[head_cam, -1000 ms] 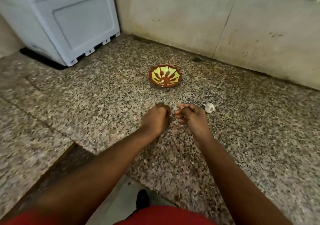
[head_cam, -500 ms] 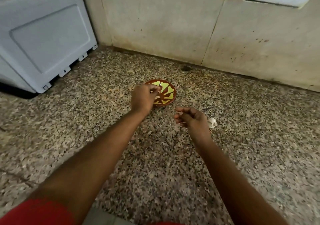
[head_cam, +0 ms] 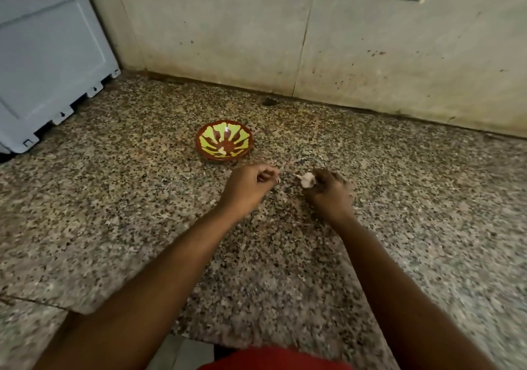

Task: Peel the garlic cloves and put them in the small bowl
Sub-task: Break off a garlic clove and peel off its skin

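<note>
Garlic (head_cam: 307, 180) half-hidden in right hand (head_cam: 328, 195)

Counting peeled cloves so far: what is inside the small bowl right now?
The small bowl shows only its red and yellow pattern plus a small pale spot near its centre; whether that is a clove or glare is unclear. Nothing covers it; both hands are in front of it.

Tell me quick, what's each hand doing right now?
Left hand: fingers curled, apparently holding nothing.
Right hand: fingers gripping the small white papery garlic piece.
</note>
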